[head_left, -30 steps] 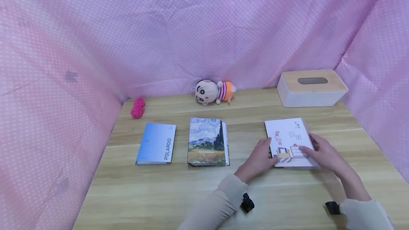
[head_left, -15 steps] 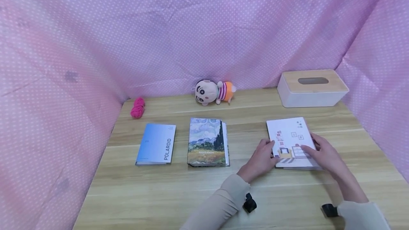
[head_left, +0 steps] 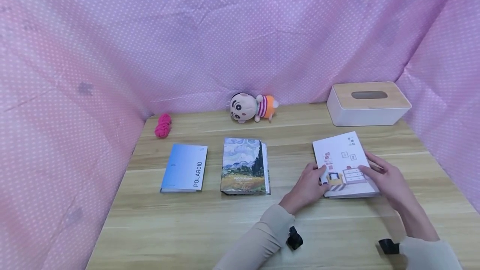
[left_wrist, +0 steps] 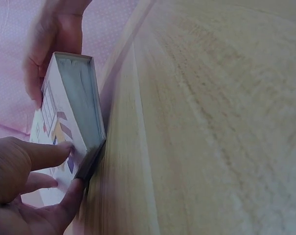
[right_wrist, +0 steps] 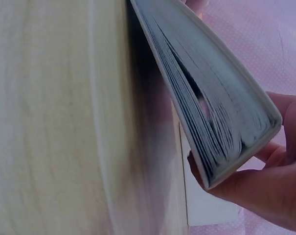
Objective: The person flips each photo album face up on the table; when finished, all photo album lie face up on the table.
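I see both hands on the white book (head_left: pixel 339 159), which sits toward the right edge of the worktop (head_left: pixel 180 228), its right side tipped up; left hand (head_left: pixel 305 188) pinches its left edge, thumb on cover, right hand (head_left: pixel 391 180) grips the right edge, both spread about book-thick; tissue box (head_left: pixel 369 116) near far right corner, blue book (head_left: pixel 183 168) toward left edge

- Right album (head_left: pixel 337 155): white cover, little drawings in red, yellow and grey.
- Middle album (head_left: pixel 241 163): painted blue-and-white sky, dark green tree, golden field.
- Left album (head_left: pixel 184 168): shaded blue (dark lettering).
- Far plush toy (head_left: pixel 243 107): orange bottoms, purple-and-white stripes.
- Far-left yarn (head_left: pixel 163 126): hot pink.
- Cloth (head_left: pixel 240 32): pinkish lilac, white dots.
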A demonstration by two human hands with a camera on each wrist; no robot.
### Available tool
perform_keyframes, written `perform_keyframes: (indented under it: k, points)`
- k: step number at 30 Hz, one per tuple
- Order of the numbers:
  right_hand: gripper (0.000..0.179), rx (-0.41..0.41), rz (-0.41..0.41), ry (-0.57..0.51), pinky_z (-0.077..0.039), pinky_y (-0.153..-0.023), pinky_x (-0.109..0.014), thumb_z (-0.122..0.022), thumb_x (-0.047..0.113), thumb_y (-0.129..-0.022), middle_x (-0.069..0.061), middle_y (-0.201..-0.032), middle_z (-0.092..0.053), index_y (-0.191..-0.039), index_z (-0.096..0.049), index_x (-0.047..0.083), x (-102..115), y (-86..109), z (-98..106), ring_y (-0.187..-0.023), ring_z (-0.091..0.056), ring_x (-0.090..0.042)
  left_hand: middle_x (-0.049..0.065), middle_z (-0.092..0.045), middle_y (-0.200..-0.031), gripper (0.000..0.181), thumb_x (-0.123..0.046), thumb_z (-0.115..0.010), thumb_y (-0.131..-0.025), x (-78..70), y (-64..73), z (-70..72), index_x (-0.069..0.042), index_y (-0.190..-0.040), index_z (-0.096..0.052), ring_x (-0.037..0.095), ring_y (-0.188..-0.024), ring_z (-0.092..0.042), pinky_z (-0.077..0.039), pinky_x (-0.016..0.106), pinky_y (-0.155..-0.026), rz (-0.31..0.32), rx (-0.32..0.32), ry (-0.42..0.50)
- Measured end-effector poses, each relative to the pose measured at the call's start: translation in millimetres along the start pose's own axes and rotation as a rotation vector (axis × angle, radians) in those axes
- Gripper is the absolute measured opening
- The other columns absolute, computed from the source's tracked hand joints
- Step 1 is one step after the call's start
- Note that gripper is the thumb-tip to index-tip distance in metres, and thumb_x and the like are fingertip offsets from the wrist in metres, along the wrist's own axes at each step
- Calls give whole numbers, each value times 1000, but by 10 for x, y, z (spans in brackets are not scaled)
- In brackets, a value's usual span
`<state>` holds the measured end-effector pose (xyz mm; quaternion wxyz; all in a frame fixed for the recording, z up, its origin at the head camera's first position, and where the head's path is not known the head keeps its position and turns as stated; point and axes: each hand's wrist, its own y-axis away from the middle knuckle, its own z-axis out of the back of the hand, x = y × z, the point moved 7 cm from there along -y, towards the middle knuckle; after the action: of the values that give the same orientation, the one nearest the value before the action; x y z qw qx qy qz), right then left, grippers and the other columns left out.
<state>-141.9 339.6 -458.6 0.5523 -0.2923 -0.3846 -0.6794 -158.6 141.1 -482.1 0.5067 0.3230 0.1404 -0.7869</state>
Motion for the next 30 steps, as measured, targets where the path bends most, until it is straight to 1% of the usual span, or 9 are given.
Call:
perform_keyframes:
  k: [2, 7, 10, 13, 16, 20, 24, 28, 30]
  points:
    - [71, 2, -15, -4, -38, -72, -3, -55, 45, -94, -29, -150, -28, -151, -25, 17, 11, 6, 9, -118, -52, -7, -2, -44, -138, 61, -33, -68, -89, 2, 4, 6, -21, -144, -44, 2, -112, -45, -41, 13, -93, 0, -3, 5]
    - [70, 1, -28, 17, -37, -70, -5, -54, 48, -94, -28, -152, -26, -151, -26, 21, 71, 24, 24, -130, -41, -40, -2, -40, -144, 62, -39, -67, -88, 5, 15, 27, -22, -143, -44, 4, -123, -41, -41, 18, -99, -1, -14, 30]
    - [69, -8, -16, 33, -38, -69, -8, -55, 48, -93, -28, -151, -27, -151, -27, 22, 113, 27, 29, -115, -51, -15, -1, -38, -147, 62, -40, -67, -88, 5, 18, 41, -21, -143, -46, 8, -130, -38, -39, 22, -104, -7, -21, 34]
    - [68, -17, 0, 52, -37, -69, -12, -55, 48, -93, -29, -150, -29, -150, -28, 22, 153, 35, 30, -98, -41, 8, 0, -36, -148, 62, -41, -67, -88, 10, 20, 51, -21, -143, -45, 9, -131, -37, -38, 23, -106, -3, -16, 32]
    - [68, -19, 7, 59, -36, -70, -13, -56, 47, -93, -30, -149, -29, -150, -29, 22, 186, 46, 25, -97, -38, 10, 0, -36, -149, 63, -43, -66, -88, 22, 20, 59, -23, -144, -44, 9, -129, -39, -39, 23, -105, 11, 0, 33]
    - [67, -22, 31, 65, -35, -71, -13, -56, 45, -94, -30, -149, -29, -150, -29, 20, 242, 59, 13, -116, -50, -18, 0, -35, -151, 61, -44, -65, -89, 44, 24, 70, -26, -143, -44, 12, -131, -39, -40, 27, -106, 32, 19, 36]
    - [67, -44, 57, 73, -34, -71, -11, -54, 44, -95, -30, -149, -30, -150, -30, 14, 285, 62, 10, -128, -39, -46, 0, -33, -152, 60, -44, -65, -88, 57, 25, 76, -28, -143, -44, 14, -135, -37, -39, 30, -108, 47, 30, 41]
    - [66, -87, 77, 26, -38, -71, -4, -55, 39, -96, -29, -144, -39, -149, -31, 9, 288, 65, 25, -115, -54, -8, -2, -33, -152, 62, -43, -66, -88, 70, 28, 84, -30, -143, -43, 14, -137, -35, -39, 31, -109, 60, 39, 66]
    - [63, -99, 81, -52, -43, -72, -3, -57, 35, -95, -14, -141, -50, -149, -34, 10, 276, 71, 32, -101, -51, 11, -2, -33, -152, 63, -44, -66, -87, 74, 25, 91, -30, -144, -42, 15, -137, -35, -39, 32, -109, 64, 44, 82]
